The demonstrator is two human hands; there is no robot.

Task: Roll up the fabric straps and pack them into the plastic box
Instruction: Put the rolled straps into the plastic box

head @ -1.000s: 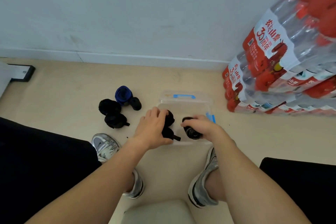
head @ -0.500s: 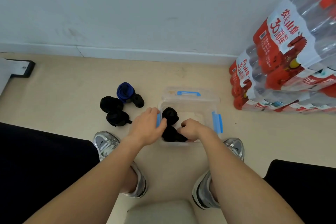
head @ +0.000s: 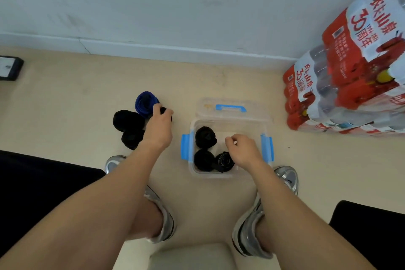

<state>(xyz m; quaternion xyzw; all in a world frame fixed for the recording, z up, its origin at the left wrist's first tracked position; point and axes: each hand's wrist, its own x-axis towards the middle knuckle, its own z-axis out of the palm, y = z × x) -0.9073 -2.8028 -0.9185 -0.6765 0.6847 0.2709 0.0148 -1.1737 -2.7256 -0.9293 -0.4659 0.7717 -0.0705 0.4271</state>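
Strap pick-up, centre-left of frame
You are closing the left grip (head: 158,125) on the small black roll (head: 163,109). The right grip (head: 243,149) is hanging empty over the plastic box (head: 241,123), mid-frame. Risk, judged: a loose pinch letting the roll unwind.

small black roll (head: 163,110) mostly hidden under gripping left hand (head: 158,129), bottle packs (head: 350,85) cut by right edge

The clear plastic box (head: 229,121) stands open on the floor, with blue latches on both sides. Three black rolled straps (head: 205,137) lie inside, along its left and near walls. Left of it on the floor, a blue roll (head: 144,102), two black rolls (head: 126,120) and a small black roll (head: 164,110) cluster together.
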